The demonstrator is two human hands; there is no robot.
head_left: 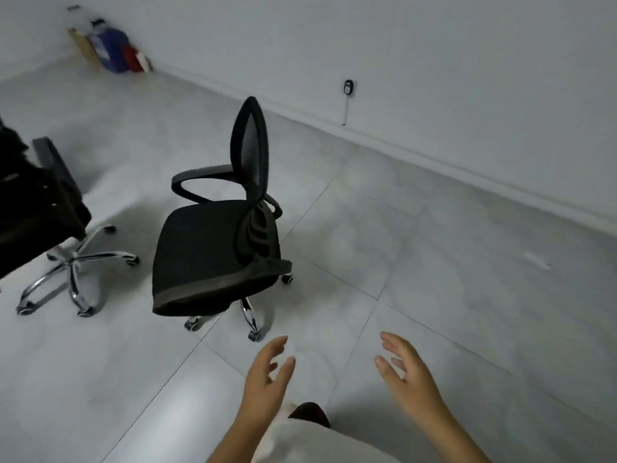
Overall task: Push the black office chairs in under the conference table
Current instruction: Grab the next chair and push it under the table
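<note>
A black office chair (213, 248) with a mesh back and chrome wheel base stands free on the grey tiled floor, its back seen edge-on. A second black chair (71, 262), chrome base showing, is half tucked under the dark conference table (20, 202) at the left edge. My left hand (267, 379) and my right hand (405, 369) are both raised low in the frame with fingers spread and relaxed. They hold nothing and are apart from the near chair, right of and nearer than its seat.
A white wall (434, 61) with a baseboard runs diagonally along the right. A plug with a cord (348, 87) sits in the wall behind the chair. Boxes and bags (110, 50) stand in the far corner. Open tiled floor (434, 262) lies to the right.
</note>
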